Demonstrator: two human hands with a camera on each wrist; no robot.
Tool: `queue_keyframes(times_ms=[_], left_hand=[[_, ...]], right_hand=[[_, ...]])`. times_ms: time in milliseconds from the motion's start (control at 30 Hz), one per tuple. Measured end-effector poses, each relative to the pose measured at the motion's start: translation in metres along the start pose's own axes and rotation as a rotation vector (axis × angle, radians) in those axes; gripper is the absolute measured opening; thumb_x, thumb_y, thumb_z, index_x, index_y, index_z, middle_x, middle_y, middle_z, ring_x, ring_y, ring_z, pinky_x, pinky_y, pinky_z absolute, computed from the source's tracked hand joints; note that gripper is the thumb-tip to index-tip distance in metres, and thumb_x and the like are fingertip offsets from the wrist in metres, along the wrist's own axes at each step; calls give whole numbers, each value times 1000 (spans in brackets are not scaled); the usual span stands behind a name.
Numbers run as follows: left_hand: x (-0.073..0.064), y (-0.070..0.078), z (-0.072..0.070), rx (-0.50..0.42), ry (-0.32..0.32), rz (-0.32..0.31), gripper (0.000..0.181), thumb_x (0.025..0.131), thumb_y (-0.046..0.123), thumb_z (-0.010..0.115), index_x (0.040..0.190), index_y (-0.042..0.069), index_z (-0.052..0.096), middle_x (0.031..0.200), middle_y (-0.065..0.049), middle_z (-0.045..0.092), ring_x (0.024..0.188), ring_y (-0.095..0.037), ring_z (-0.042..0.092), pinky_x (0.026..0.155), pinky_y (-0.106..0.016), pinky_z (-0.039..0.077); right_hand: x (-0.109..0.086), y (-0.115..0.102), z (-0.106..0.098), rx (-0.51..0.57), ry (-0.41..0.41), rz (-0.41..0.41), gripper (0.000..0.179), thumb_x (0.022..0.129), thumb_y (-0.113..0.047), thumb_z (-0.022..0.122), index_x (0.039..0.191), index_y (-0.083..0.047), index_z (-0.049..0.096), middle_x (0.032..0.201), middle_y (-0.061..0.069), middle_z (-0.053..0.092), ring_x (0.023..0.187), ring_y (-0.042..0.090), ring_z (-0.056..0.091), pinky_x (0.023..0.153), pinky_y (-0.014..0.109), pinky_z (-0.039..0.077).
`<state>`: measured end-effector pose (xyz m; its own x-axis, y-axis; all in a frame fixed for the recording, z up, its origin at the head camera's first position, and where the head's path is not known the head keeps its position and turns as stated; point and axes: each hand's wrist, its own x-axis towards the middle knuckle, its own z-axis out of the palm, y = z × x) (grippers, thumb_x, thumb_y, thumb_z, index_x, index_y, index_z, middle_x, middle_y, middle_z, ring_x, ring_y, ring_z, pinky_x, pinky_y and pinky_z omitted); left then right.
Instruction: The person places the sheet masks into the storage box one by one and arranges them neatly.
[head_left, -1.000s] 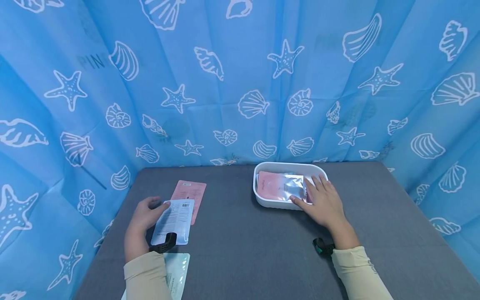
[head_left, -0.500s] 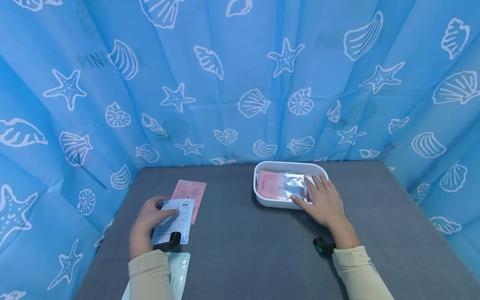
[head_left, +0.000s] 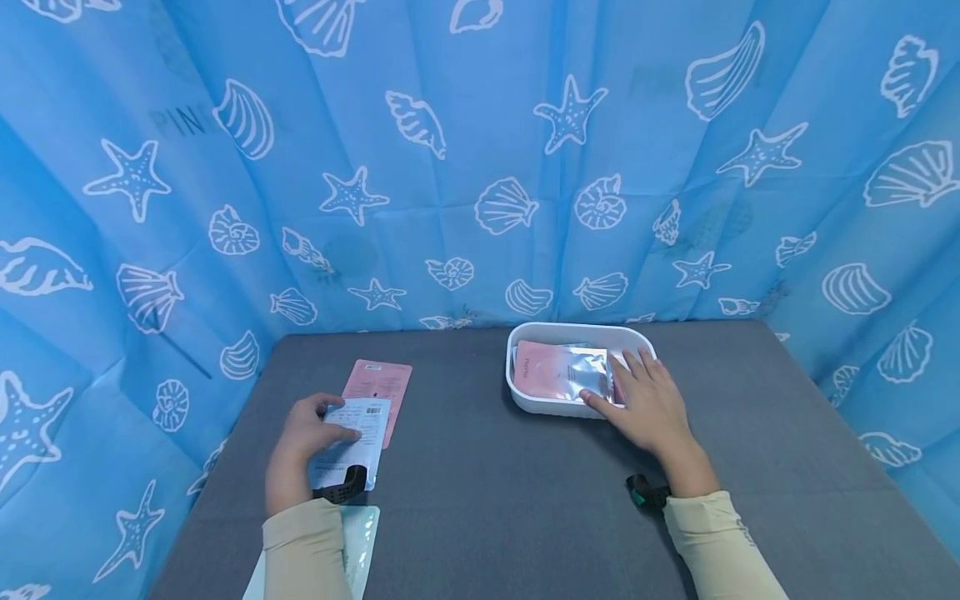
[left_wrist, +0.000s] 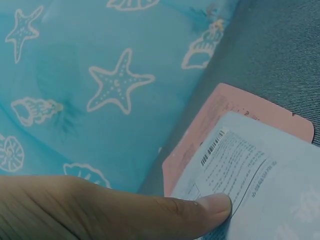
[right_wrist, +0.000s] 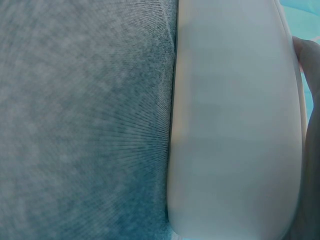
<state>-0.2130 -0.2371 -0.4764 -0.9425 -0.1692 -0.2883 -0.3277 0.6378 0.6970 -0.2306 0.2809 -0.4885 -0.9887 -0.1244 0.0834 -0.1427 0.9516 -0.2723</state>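
A flat light blue sachet (head_left: 356, 446) with printed text and a barcode lies on the grey cloth, overlapping a pink sachet (head_left: 396, 387) behind it. My left hand (head_left: 303, 433) is over its left side, thumb lying across the printed face, as the left wrist view also shows; the other fingertips are mostly hidden. At the right, a white oblong tub (head_left: 551, 406) holds a pink and silver sachet (head_left: 543, 371) and others beneath. My right hand (head_left: 648, 408) rests over its front right, fingers spread into it and thumb over the rim. The right wrist view shows the tub's white wall (right_wrist: 235, 125).
A pale green sachet (head_left: 362, 542) lies near the front left, partly under my left sleeve. Grey cloth (head_left: 480, 500) covers the table between the sachets and the tub. A blue curtain (head_left: 450, 167) with shell patterns stands behind and along both sides.
My left hand has moved right, farther over the light blue sachet, its thumb now on the printed face. My right hand and the tub have stayed in place.
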Motion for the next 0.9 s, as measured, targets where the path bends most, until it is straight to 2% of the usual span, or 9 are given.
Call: queue_keyframes(times_ms=[233, 533, 900], left_hand=[[2, -4, 1, -13, -8, -17, 77, 85, 18, 89, 150, 0, 51, 149, -34, 51, 122, -48, 55, 102, -66, 48], [4, -4, 1, -21, 36, -29, 71, 87, 13, 86, 147, -2, 51, 139, -31, 54, 117, -46, 56, 97, -60, 51], [5, -1, 2, -18, 56, -16, 63, 87, 10, 84, 142, 0, 54, 134, -29, 54, 113, -44, 58, 91, -52, 54]], right_hand=[[-1, 0, 0, 5, -3, 2, 105, 97, -80, 45, 165, -2, 33, 171, 30, 27, 164, 47, 8, 131, 64, 6], [-1, -1, -2, -1, 4, 6, 103, 97, -80, 47, 165, -3, 35, 172, 31, 22, 164, 48, 10, 131, 64, 9], [-1, -1, -3, -2, 14, 1, 103, 97, -79, 48, 165, -3, 34, 172, 31, 23, 163, 48, 11, 131, 65, 11]])
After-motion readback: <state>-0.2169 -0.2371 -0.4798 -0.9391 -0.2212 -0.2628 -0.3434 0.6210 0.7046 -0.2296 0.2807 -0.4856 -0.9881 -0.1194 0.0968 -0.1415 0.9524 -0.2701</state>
